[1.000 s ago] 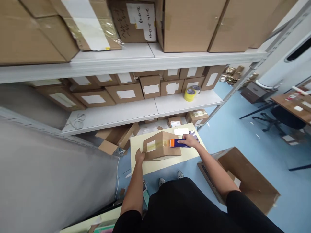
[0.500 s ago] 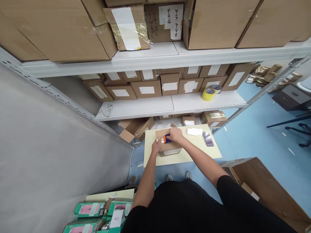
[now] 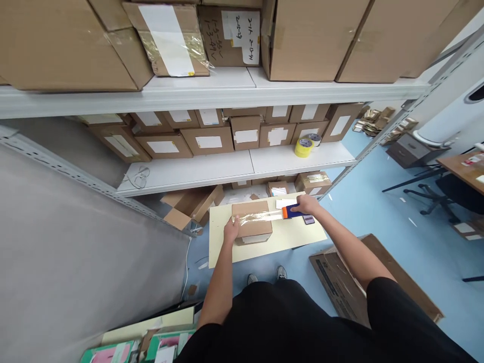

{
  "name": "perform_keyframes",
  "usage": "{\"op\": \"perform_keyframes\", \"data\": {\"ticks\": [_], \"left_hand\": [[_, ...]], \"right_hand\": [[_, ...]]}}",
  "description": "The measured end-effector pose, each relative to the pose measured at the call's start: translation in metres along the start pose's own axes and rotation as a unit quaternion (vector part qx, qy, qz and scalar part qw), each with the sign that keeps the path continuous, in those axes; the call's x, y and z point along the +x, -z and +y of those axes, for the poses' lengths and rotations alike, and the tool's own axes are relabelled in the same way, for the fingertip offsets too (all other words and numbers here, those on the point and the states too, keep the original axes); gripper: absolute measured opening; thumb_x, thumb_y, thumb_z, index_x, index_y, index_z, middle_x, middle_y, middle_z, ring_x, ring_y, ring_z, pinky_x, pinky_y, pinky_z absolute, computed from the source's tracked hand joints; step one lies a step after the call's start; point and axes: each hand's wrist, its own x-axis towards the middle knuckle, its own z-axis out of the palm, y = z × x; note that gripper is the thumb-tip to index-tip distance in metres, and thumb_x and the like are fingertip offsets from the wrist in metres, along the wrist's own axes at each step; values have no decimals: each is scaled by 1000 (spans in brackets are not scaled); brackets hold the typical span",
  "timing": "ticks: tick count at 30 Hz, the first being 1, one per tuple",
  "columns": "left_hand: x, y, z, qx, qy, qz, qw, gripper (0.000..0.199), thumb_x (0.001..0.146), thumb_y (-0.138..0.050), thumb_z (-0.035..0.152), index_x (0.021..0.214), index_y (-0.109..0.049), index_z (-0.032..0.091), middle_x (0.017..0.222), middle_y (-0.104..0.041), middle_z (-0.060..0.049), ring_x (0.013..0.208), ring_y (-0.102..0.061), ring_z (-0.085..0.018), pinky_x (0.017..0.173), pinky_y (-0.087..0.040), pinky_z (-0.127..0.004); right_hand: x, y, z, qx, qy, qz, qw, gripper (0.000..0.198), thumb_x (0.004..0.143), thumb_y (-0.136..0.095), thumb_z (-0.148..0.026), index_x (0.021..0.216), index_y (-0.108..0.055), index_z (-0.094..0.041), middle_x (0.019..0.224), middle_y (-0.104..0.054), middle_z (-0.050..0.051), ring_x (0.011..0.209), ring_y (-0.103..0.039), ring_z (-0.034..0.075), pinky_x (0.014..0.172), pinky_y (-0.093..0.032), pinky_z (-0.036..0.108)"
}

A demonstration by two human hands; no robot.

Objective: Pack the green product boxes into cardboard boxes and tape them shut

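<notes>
Near the middle of the frame, the cardboard box rests on the pale surface. My left hand grips its left edge, thumb on the tape, probably to steady the box and anchor that end. My right hand, closed around the tape dispenser, holds it beyond the box's right edge, seemingly keeping the strip taut. Half a second ago, the dispenser was over the box, close to my left hand; now a long strip spans the gap.

Blue floor runs past pale shelving — grey wall at left.
</notes>
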Motion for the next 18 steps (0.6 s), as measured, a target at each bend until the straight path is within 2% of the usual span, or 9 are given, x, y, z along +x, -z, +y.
{"op": "perform_keyframes", "data": {"ticks": [3, 7, 12, 16, 18], "left_hand": [[0, 1, 1, -5, 0, 0, 1000, 63, 104, -36, 60, 145, -59, 20, 144, -66, -12, 137, -57, -31, 112, -44, -38], [-1, 1, 3, 2, -8, 2, 1000, 62, 104, -35, 59, 144, -60, 19, 145, -64, -11, 139, -56, -30, 114, -43, -37], [-2, 3, 3, 17, -8, 13, 1000, 61, 105, -35, 58, 142, -61, 18, 145, -65, -12, 139, -56, -29, 115, -42, -36], [-1, 3, 1, 28, -1, 15, 999, 59, 105, -34, 57, 142, -62, 19, 144, -66, -11, 139, -56, -29, 115, -43, -36], [0, 2, 2, 37, 1, 21, 999, 59, 106, -34, 56, 143, -61, 19, 145, -65, -11, 140, -55, -29, 115, -42, -36]], "right_hand": [[-1, -11, 3, -27, -15, -36, 999, 28, 101, -66, -37, 126, -66, -25, 134, -65, 9, 114, -66, 24, 95, -59, 42], [1, -35, -3, -48, -27, -77, 996, 39, 99, -67, -40, 131, -63, -17, 132, -64, 10, 112, -67, 25, 95, -59, 45], [-21, -87, -6, -74, -47, -139, 986, 33, 92, -73, -29, 117, -66, -8, 110, -73, 22, 102, -70, 30, 87, -53, 38], [-51, -132, 24, -81, -101, -154, 980, 35, 103, -51, -35, 121, -62, -8, 105, -76, 21, 97, -72, 30, 88, -50, 37], [-60, -147, 48, -75, -121, -136, 980, 34, 103, -45, -32, 121, -62, -9, 108, -75, 20, 105, -70, 29, 93, -47, 36]]}}
